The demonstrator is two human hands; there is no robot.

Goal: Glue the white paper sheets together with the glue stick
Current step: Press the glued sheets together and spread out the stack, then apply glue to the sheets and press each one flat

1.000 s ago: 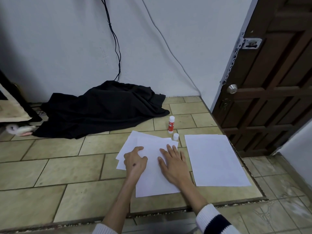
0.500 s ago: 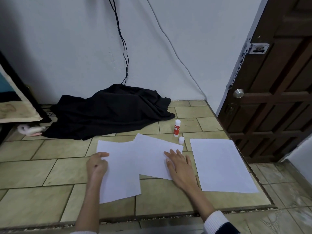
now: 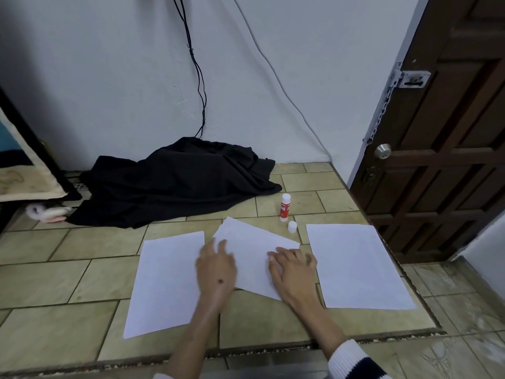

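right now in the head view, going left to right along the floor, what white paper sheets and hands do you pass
left sheet → left hand → middle tilted sheet → right hand → right sheet

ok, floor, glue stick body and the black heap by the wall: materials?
Floor: likely glazed ceramic tile, beige, grout lines, slight sheen. Glue stick: looks like smooth plastic, red printed label, white top. Black heap: soft matte fabric, folds and drape; fibre unclear.

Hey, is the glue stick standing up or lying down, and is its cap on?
Standing upright. The glue stick stands on the tiled floor behind the sheets. A small white cap sits apart beside it, so it looks uncapped.
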